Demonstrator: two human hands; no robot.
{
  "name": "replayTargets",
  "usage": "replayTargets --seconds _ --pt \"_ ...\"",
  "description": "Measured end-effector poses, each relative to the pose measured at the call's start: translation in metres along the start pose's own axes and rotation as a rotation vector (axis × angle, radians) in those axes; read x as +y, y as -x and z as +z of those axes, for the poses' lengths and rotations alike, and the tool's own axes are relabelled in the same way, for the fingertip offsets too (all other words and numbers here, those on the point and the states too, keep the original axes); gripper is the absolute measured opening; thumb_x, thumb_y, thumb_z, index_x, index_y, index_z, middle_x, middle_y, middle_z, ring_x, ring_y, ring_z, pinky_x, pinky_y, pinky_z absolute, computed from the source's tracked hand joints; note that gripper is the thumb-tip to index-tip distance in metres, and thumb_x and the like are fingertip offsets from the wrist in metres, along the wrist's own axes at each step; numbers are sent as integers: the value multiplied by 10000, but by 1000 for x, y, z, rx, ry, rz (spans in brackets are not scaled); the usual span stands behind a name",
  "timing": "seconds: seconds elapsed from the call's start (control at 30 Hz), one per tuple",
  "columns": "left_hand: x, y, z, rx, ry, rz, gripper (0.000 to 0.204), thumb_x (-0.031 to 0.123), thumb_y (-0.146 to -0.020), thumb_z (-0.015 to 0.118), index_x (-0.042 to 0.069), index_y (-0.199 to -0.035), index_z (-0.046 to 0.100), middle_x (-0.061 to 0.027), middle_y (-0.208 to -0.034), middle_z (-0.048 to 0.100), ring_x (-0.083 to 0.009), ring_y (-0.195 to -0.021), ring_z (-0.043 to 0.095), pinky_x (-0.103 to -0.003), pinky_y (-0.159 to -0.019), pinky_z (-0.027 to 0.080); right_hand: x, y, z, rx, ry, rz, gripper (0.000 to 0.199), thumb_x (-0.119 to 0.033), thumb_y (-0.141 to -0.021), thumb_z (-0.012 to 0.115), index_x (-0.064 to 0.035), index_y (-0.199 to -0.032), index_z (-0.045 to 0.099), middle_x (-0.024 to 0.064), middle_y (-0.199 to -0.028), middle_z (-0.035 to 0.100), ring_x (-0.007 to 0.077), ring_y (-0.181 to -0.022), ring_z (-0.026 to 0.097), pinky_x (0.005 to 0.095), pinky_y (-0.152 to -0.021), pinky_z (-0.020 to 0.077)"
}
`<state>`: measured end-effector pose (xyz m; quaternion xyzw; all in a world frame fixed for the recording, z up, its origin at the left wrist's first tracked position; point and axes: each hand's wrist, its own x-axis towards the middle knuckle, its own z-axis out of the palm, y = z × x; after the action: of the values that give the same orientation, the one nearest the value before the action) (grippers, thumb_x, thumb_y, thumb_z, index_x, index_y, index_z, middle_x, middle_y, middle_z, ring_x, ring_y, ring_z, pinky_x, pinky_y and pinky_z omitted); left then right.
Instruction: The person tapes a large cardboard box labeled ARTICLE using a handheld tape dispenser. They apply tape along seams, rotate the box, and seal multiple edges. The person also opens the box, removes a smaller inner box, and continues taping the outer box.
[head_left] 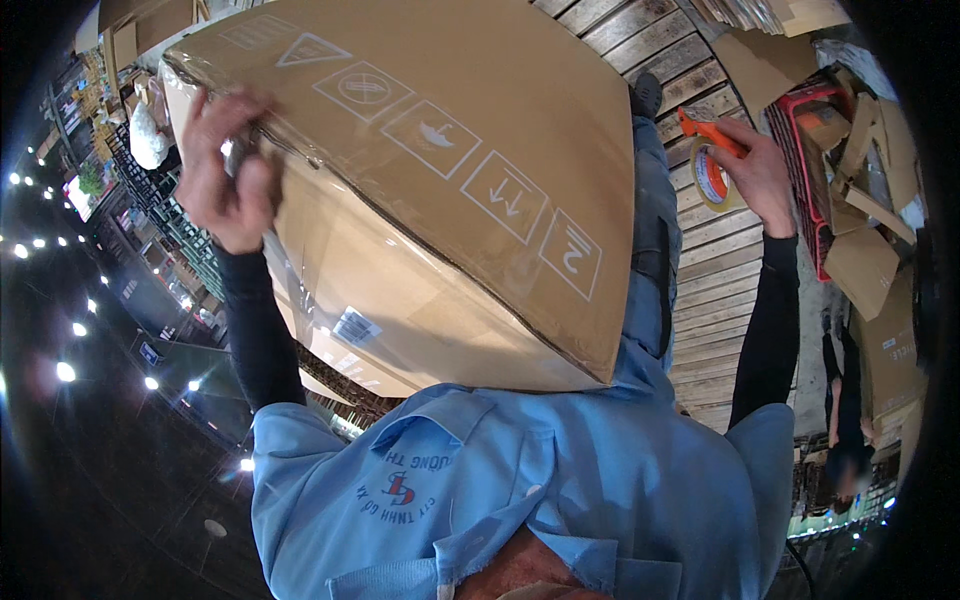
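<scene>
1. Box (430, 190) sat just before the person's shirt (600, 470), between both hands; its support was mostly hidden.
2. Left hand (225, 170) was at the box's far left corner, fingers half-curled, blurred; hold could not be told.
3. Right hand (757, 175) was closed round the orange dispenser (715, 132), above slats (720, 275), apart from the box.
4. Risk, judged: uneven left-hand pressure could tip the box; a wide right swing could snag the dispenser.
5. Red rack (799, 190) and scraps (865, 265) crowded the right side.
</scene>
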<state>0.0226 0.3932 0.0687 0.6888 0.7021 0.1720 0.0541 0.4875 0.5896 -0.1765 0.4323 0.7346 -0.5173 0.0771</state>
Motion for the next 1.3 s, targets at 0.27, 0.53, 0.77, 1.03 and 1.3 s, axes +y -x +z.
replayTargets --seconds 0.27,0.53,0.77,1.03,1.3 --pt "144 29 35 -303 373 290 574 567 -868 687 152 -592 400 -102 -1060 753 -325 -1029 699 -593 -1084 415 5 12 12 1 47 -59 410 -242 -819 753 7 -1141 706 146 -1098 727 293 -971 713 356 -873 536" --pt "234 38 85 -371 542 467 242 407 -640 734 191 -713 653 -120 -1154 721 -295 -1004 691 -469 -1026 479 13 38 8 20 48 -13 392 -244 -814 757 -32 -1141 716 154 -1041 730 293 -933 718 362 -838 541" --pt "263 35 96 -512 375 679 196 348 -713 681 167 -684 611 -27 -708 666 -276 -1065 644 -436 -993 503 42 62 11 134 22 -46 456 -282 -821 755 -3 -1178 704 187 -1119 730 321 -1023 710 373 -898 543" --pt "259 50 113 -276 469 751 142 253 -753 689 128 -743 623 -69 -720 589 -314 -948 664 -490 -975 524 14 92 -3 85 -27 63 415 -199 -846 754 33 -1185 700 152 -1064 743 201 -976 699 311 -901 520" --pt "210 161 74 175 269 54 222 201 -710 805 159 -893 688 -124 -1202 650 -380 -1178 585 -526 -983 471 54 127 -25 215 -1383 67 496 -179 -960 602 27 -1404 521 159 -1354 617 269 -1193 624 419 -1048 494"
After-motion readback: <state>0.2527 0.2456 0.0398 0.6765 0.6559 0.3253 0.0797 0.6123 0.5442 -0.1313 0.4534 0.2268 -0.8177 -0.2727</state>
